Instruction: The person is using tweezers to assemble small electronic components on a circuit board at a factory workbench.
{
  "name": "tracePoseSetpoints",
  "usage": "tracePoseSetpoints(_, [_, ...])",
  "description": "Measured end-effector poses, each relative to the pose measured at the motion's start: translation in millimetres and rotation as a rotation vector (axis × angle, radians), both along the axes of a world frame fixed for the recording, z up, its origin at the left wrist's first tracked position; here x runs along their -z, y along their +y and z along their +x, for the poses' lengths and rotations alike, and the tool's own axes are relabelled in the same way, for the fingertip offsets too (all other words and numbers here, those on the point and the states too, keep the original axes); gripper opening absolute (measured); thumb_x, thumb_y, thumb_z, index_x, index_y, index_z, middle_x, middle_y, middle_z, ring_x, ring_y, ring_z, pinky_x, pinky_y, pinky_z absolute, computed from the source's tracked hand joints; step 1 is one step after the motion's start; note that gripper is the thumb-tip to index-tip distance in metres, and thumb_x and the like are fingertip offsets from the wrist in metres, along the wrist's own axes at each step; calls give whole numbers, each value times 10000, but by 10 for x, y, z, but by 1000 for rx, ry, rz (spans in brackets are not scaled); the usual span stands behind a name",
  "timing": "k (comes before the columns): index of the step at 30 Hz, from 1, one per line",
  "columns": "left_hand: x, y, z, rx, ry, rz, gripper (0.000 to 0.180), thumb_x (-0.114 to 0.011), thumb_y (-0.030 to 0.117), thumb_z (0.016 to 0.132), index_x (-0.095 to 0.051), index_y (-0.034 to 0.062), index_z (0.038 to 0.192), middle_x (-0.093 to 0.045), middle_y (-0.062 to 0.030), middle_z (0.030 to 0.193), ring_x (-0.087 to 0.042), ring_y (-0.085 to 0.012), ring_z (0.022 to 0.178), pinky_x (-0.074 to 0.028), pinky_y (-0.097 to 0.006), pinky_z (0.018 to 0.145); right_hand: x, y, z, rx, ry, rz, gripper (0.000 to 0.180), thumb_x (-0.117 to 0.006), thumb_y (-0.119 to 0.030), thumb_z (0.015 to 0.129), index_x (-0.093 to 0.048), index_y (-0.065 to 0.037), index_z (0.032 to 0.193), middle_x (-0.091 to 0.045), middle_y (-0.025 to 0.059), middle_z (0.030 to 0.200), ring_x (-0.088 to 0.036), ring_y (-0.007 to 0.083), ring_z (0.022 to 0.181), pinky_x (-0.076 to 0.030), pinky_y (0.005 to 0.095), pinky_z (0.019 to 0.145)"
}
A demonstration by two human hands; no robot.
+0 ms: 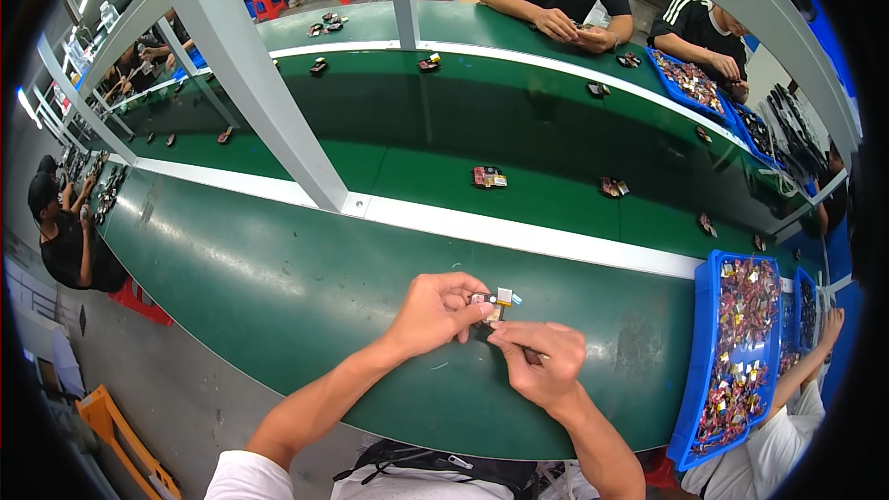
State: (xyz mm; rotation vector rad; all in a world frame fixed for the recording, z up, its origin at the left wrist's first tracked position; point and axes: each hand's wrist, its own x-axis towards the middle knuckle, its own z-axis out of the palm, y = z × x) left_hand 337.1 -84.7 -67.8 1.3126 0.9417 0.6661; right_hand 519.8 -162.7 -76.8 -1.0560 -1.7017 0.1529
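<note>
Over the near green bench, my left hand [433,313] is closed around a small black electronic assembly [494,313]. A silvery-white block, which looks like a small battery, sticks out at its upper right with a bit of blue beside it. My right hand [544,359] is closed too, thumb and forefinger pinched at the lower edge of the assembly. What lies between those fingertips is hidden. Something thin and dark shows by the curled fingers of that hand, too small to name.
A blue tray [701,361] of wired battery parts stands at the bench's right end. Beyond a white rail [519,233], a green conveyor belt [370,167] carries several small assemblies. A grey metal post [269,83] rises at left. Co-workers sit across and at both sides.
</note>
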Motion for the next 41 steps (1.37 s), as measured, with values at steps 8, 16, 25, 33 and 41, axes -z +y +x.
tracePoseSetpoints(8, [-109, 77, -61, 76, -87, -150, 223, -710, 61, 939, -673, -77, 1109, -716, -85, 831, -637, -95, 563, -423, -209, 433, -88, -32, -4, 4, 187, -135, 123, -825, -5, 759, -749, -88, 809, -781, 34, 824, -533, 92, 441, -379, 242, 443])
tracePoseSetpoints(16, [-24, 6, 6, 18, -1, -55, 159, -679, 27, 951, -683, -63, 1081, -726, -70, 819, -621, -85, 555, -430, -212, 439, 6, -7, -9, -2, 80, -37, 139, -821, 0, 754, -748, -99, 817, -780, 26, 824, -640, 110, 528, -384, 244, 452])
tracePoseSetpoints(25, [-4, -13, 82, -46, 49, 1, 146, -710, 18, 909, -690, -66, 1027, -707, -64, 729, -609, -88, 514, -451, -241, 427, 13, 3, 45, -13, -4, -28, 158, -809, 19, 746, -742, -94, 833, -779, 32, 833, -696, 136, 599, -419, 252, 471])
tracePoseSetpoints(33, [-77, 910, -49, -256, 112, 233, 201, -692, 39, 937, -647, -106, 1069, -695, -109, 764, -657, -155, 541, -523, -280, 467, 8, 66, 210, 130, 207, 41, 195, -837, 41, 738, -717, -45, 865, -773, 100, 867, -512, 89, 439, -363, 238, 410])
tracePoseSetpoints(41, [169, 2280, -663, -651, 998, 788, 239, -734, 158, 905, -699, -5, 1076, -765, -109, 849, -724, -279, 576, -611, -403, 563, 74, 122, 132, 75, 135, 73, 209, -847, 16, 735, -731, -43, 899, -779, 96, 895, -568, 116, 467, -409, 239, 433])
